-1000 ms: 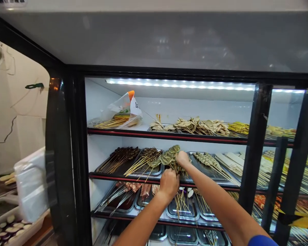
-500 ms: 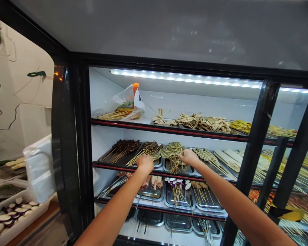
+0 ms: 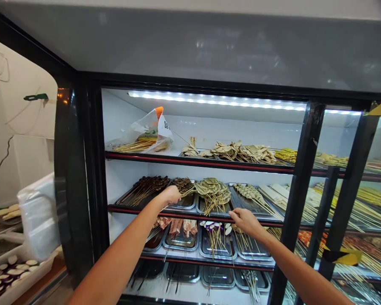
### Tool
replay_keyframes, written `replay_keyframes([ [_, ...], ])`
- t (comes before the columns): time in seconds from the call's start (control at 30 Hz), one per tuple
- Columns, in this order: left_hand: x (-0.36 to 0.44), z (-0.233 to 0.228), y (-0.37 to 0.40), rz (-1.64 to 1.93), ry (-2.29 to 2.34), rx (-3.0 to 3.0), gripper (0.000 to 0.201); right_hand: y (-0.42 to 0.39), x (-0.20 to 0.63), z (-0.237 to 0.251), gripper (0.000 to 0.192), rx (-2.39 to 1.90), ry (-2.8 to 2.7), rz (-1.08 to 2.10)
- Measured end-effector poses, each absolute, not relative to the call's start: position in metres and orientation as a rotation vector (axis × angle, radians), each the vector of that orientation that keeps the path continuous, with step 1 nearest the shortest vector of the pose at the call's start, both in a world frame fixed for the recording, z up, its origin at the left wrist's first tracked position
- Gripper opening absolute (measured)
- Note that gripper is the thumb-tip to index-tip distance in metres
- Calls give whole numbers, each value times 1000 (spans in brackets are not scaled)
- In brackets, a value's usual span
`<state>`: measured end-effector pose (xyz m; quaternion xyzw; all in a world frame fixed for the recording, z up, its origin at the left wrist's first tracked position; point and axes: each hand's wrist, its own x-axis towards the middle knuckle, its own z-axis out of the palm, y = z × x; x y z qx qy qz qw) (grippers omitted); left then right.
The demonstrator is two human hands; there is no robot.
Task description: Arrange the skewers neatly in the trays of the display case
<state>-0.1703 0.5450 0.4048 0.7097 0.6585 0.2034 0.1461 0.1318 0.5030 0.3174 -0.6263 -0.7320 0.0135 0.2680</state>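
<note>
On the middle shelf, flat green slices on bamboo skewers (image 3: 213,192) lie fanned in a metal tray (image 3: 202,208). My right hand (image 3: 246,221) is at the tray's front right corner, fingers curled with thumb and forefinger close together; whether they grip the rim I cannot tell. My left hand (image 3: 172,195) is closed beside the darker brown skewers (image 3: 183,184), over their stick ends. What its fingers hold is hidden. Farther left lie dark skewers (image 3: 150,186) on a tray. Right of the green slices, pale green twisted skewers (image 3: 249,192) rest in another tray.
A black post (image 3: 303,178) of the cabinet stands right of my right arm. The upper shelf (image 3: 203,162) carries a plastic bag (image 3: 152,129) and more skewers. Meat skewers (image 3: 189,227) lie below. Sliced eggplant (image 3: 11,271) fills a tub outside at left.
My right hand has dropped from the green skewers to the tray's front corner. My left hand has shifted left and slightly up. The green skewers now lie more spread; the view has shifted slightly.
</note>
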Motion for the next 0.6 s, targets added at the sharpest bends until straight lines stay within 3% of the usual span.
replay_keyframes([
  [0.1,-172,413,541,624,1815,1901,23,497,140,306,32,-1637,-1891,144],
  [0.27,-155,407,552,743,1860,1862,21,511,128,325,33,-1587,-1553,1],
  [0.47,-149,402,548,723,2060,2116,26,548,92,358,47,-1508,-1477,877],
  [0.6,-151,401,538,619,2184,2227,29,558,75,365,39,-1584,-1515,848],
])
